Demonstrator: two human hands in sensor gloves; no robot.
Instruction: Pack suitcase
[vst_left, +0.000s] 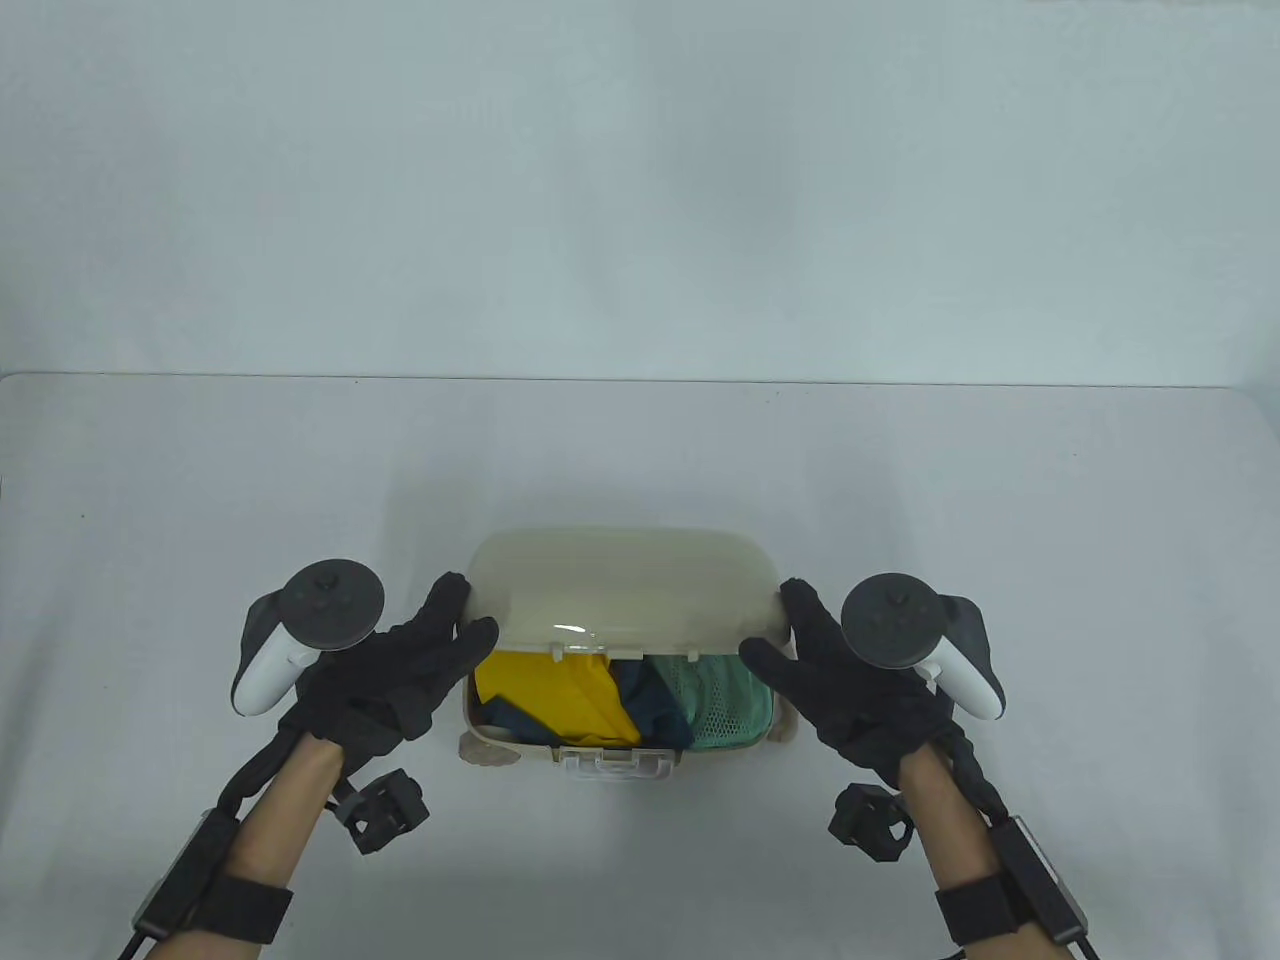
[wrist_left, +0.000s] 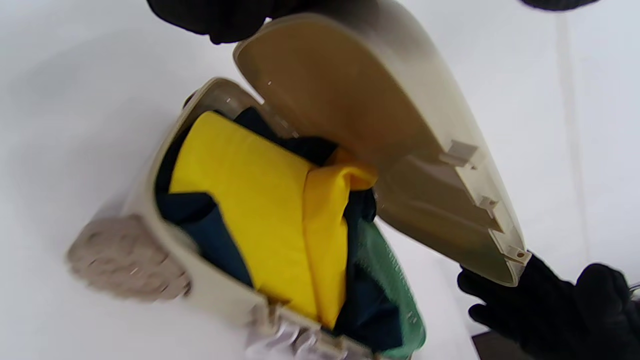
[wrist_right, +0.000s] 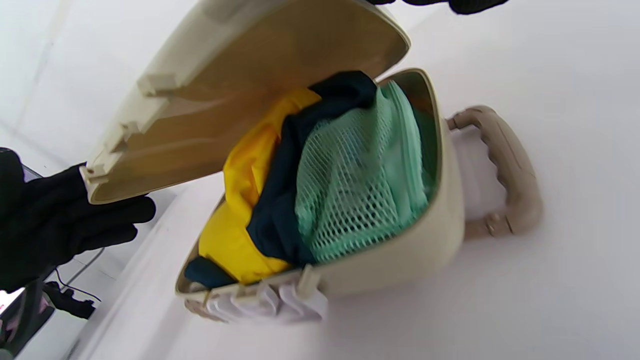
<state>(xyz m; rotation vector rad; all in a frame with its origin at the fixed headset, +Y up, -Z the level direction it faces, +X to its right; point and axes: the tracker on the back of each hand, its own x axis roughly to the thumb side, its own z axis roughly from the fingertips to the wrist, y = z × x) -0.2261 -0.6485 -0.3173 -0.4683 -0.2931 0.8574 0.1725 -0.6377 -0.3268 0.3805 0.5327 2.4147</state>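
A small beige suitcase (vst_left: 520, 745) lies near the table's front edge with its lid (vst_left: 625, 590) tilted partway over the base. Inside lie a yellow cloth (vst_left: 560, 695), a dark blue garment (vst_left: 650, 700) and a green mesh bag (vst_left: 725, 700). My left hand (vst_left: 465, 620) holds the lid's left end, fingers on top and thumb under the edge. My right hand (vst_left: 775, 625) holds the right end the same way. The left wrist view looks under the lid (wrist_left: 350, 115) at the yellow cloth (wrist_left: 250, 200). In the right wrist view the mesh bag (wrist_right: 360, 190) bulges above the rim.
A whitish latch (vst_left: 615, 765) sticks out from the base's front wall. A beige ribbed handle (wrist_right: 505, 165) juts from the suitcase's right side, and a similar part (wrist_left: 120, 260) from its left. The white table (vst_left: 200, 480) stretches around it to a pale wall behind.
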